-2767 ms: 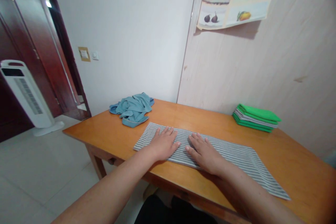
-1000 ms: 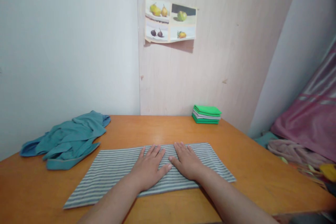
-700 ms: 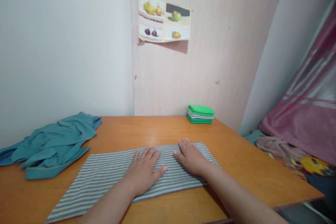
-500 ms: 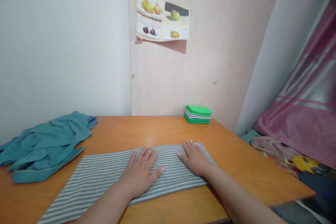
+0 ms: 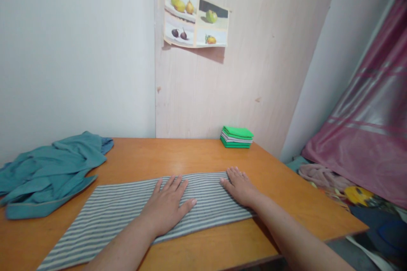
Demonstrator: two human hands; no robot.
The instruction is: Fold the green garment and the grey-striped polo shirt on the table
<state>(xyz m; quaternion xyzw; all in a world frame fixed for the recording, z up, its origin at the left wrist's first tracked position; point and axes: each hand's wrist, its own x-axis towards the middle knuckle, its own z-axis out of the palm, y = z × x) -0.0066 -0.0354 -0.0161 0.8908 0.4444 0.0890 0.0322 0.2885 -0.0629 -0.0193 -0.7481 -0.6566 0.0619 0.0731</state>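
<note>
A grey-and-white striped cloth [image 5: 111, 207] lies flat in a long strip across the table, slanting from the near left toward the right. My left hand [image 5: 167, 205] rests palm down on its middle, fingers spread. On the cloth's right end lies my right hand [image 5: 240, 186], also palm down with fingers stretched out, covering part of that edge. Neither hand grips anything. Whether the strip is one layer or folded I cannot tell.
A crumpled teal garment [image 5: 57, 173] lies at the table's left. Folded green and grey cloths [image 5: 237, 137] are stacked at the back right of the orange wooden table [image 5: 143, 156]. Beyond the right edge hang a pink curtain [image 5: 359, 148] and a jumble of fabrics. Fruit pictures [image 5: 195, 21] hang on the wall.
My right hand has slid a little to the right over the cloth's end, while my left hand stays at its middle. The whole view has shifted slightly.
</note>
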